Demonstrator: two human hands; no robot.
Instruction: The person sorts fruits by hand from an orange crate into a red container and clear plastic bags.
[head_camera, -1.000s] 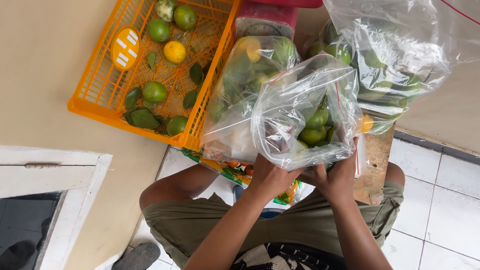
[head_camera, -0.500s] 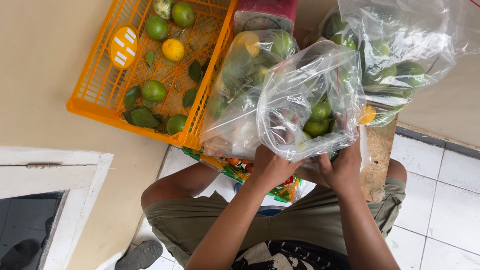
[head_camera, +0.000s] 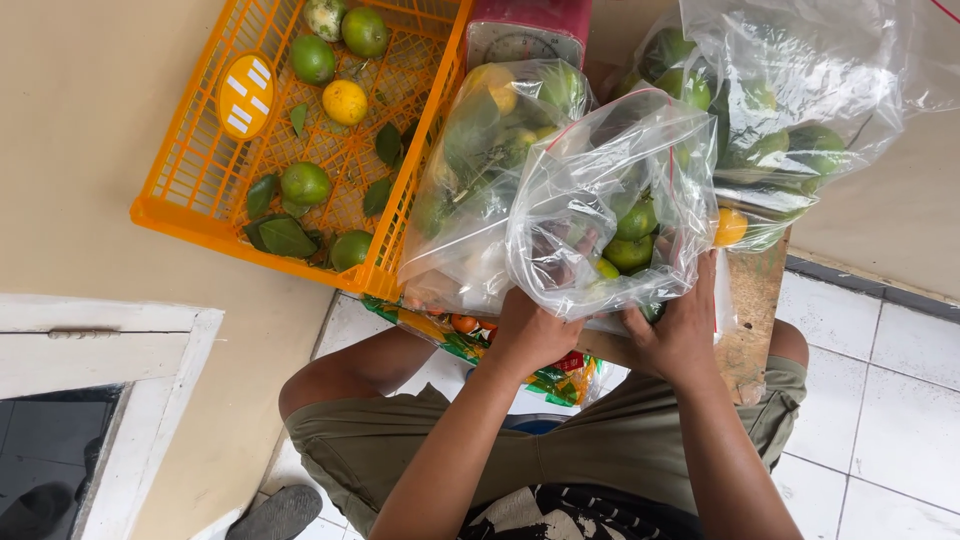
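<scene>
**Bagged limes on the board**

We see a clear bag (head_camera: 610, 200) w/ green limes (head_camera: 632, 235) on the board (head_camera: 752, 310), two more bags beside it. The orange crate (head_camera: 185, 205) holds loose limes & leaves. Both forearms reach fwd from the lap. Left hand (head_camera: 530, 335) and right hand (head_camera: 680, 335) clamp the bag's lower edge, fingers curled shut.

Fruit stall — scale (head_camera: 527, 35), bagged citrus (head_camera: 628, 235)
</scene>
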